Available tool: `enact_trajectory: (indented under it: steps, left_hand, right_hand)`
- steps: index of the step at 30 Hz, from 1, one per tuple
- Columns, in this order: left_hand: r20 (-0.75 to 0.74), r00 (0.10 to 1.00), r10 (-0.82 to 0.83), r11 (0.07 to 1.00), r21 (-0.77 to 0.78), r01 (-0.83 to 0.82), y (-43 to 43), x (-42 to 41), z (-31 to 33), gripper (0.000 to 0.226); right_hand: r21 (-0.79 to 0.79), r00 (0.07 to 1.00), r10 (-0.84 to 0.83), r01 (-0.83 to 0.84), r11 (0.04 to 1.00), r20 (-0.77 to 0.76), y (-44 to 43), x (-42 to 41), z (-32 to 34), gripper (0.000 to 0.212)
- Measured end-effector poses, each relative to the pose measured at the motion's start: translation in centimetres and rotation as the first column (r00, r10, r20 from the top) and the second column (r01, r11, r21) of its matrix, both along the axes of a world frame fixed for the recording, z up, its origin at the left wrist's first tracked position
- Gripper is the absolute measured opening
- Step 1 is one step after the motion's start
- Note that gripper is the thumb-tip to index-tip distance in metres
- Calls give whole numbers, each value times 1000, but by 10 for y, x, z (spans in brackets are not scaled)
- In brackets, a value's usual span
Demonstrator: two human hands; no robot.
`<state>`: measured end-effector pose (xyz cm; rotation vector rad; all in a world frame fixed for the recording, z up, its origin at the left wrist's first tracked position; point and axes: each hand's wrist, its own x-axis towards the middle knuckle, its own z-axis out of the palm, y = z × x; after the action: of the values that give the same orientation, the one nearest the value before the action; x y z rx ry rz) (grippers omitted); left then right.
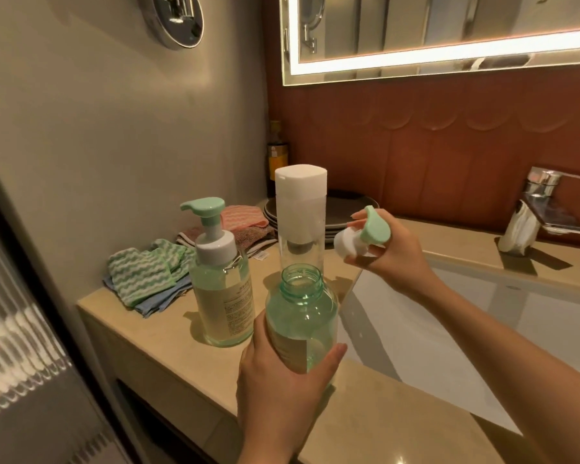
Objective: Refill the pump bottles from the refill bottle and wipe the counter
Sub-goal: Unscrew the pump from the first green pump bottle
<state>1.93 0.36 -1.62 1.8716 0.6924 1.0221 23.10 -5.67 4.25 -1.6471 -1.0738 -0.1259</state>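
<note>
Head view: left hand (282,380) grips the uncapped pump bottle (302,316) near the counter (399,423) edge while the right hand (395,256) pinches its removed pump head (365,236); best set that aside and steady the bottle before tipping the capped refill bottle (300,209) standing just behind

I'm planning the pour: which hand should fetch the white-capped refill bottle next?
Right, probably. The right hand is beside the refill bottle and need only put down the pump head; the left hand grips the open bottle, steadying it.
</note>
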Motion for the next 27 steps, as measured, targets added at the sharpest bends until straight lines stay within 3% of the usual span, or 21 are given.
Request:
enact_trajectory:
  steps: [6,11,13,22,27]
  left_hand:
    - [0,999,35,999,-4,-35,0,3,3,79]
    - [23,999,41,999,1,-41,1,3,3,83]
    - [18,999,41,999,-30,-40,1,3,5,83]
    - [22,999,50,999,-23,-49,-2,1,9,85]
    - [39,999,21,998,-64,-19,-1,2,5,85]
  right_hand:
    - [186,951,-21,82,979,-308,36,15,-16,89]
    - [32,785,-115,169,985,-608,68,31,-39,72]
    - [-31,739,-139,158,987,-659,76,31,-44,64]
    - [-280,893,-289,196,940,-344,85,22,-40,48]
    - [-328,908,-307,209,921,-285,84,20,-37,58]
